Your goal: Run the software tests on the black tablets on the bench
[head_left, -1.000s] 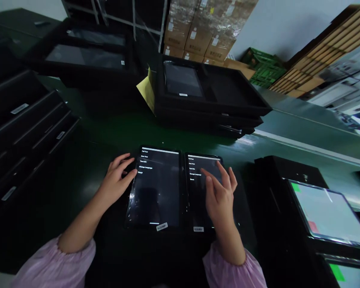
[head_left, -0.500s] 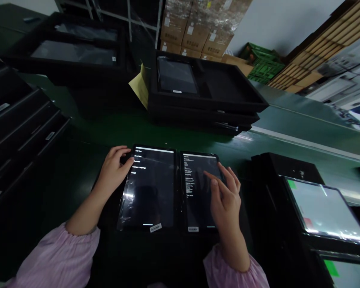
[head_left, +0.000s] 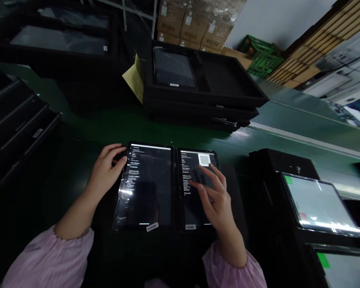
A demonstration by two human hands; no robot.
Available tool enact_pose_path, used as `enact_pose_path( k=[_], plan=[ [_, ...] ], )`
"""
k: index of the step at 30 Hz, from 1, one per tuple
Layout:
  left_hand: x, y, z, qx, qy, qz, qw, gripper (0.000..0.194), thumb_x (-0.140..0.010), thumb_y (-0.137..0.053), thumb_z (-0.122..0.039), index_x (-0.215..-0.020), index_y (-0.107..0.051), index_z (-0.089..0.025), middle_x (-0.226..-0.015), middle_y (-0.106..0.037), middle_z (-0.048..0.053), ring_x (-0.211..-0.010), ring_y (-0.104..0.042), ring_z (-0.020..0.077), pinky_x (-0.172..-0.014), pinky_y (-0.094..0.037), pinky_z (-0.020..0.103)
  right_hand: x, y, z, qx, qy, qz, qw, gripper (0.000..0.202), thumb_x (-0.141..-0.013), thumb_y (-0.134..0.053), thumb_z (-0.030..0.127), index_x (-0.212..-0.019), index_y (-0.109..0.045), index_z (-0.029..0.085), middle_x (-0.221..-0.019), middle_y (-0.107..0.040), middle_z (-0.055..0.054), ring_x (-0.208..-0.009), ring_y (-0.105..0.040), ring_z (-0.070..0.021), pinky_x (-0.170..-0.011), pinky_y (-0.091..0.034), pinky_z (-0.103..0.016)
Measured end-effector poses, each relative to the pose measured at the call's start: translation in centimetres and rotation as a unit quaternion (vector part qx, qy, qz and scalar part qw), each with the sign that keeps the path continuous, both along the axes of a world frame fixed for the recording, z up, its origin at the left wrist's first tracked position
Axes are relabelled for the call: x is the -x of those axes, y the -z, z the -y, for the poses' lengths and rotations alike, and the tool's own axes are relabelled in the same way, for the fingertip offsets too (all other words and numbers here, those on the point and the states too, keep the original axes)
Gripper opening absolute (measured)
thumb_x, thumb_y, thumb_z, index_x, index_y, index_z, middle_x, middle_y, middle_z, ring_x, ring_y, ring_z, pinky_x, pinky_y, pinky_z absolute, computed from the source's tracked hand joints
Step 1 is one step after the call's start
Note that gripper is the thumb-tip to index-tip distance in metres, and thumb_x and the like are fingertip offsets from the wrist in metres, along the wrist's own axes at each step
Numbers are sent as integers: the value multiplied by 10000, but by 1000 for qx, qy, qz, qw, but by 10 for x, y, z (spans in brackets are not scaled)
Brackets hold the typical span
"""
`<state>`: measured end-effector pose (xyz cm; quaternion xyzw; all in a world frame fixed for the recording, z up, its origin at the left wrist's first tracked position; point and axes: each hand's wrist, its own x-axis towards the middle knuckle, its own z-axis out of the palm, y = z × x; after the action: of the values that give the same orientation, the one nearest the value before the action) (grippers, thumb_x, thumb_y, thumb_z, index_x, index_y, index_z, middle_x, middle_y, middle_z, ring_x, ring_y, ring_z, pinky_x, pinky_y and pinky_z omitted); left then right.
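Two tablets with dark screens lie side by side, a left tablet (head_left: pixel 148 188) and a right tablet (head_left: pixel 195 210), each with a barcode label at its lower edge. My left hand (head_left: pixel 106 170) rests at the upper left edge of the left tablet, fingers and thumb apart, not wrapped round it. Lines of white text fill that screen's left side. Over the right tablet is my right hand (head_left: pixel 217 196), fingers spread, the index fingertip at the text. Whether it touches the glass, I cannot tell. A QR code (head_left: pixel 204 159) shows near that screen's top.
Behind the tablets stand stacked black trays (head_left: pixel 228 76), one holding a tablet (head_left: pixel 173 68), with a yellow paper (head_left: pixel 134 80) alongside. More black trays (head_left: pixel 18 116) rise at left. On the right lie tablets with lit white screens (head_left: pixel 321 204). Cartons (head_left: pixel 195 24) and green crates (head_left: pixel 261 56) are farther back.
The left tablet's screen has gone from a short menu to a text list. On the right tablet a QR code has appeared, and my right hand has moved left across it.
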<state>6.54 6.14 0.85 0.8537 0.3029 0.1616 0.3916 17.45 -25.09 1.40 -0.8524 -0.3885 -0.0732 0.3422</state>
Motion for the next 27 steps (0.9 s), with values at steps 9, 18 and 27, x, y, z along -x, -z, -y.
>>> enact_pose_path(
  k=[9,18,27],
  plan=[
    [3,3,-1,-1,16,2,1000,395,-895,-570,-400,-1216,-696,-207,-1426,-570,86,-1222,-607,282,-955,-582,422,1,3,-1,42,-55,10,998,289,-1029,-525,252,-1061,-811,263,-1488,-563,-71,-1494,-320,-354,-1100,-471,-624],
    [6,4,0,-2,18,-8,1000,404,-880,-566,-368,-1241,-686,-234,-1424,-563,76,-1008,-670,232,-893,-600,429,-3,4,8,-49,66,66,994,302,-1022,-523,212,-937,-812,234,-1237,-710,-91,-1286,-577,-323,-974,-549,-540],
    [1,12,2,-37,26,30,999,572,-817,-689,-516,-1292,-659,-200,-1450,-535,136,-1305,-544,359,-1011,-542,542,-24,-4,11,15,86,74,993,349,-1056,-467,330,-1059,-792,205,-1354,-630,-142,-1390,-456,-377,-1058,-475,-636]
  ],
)
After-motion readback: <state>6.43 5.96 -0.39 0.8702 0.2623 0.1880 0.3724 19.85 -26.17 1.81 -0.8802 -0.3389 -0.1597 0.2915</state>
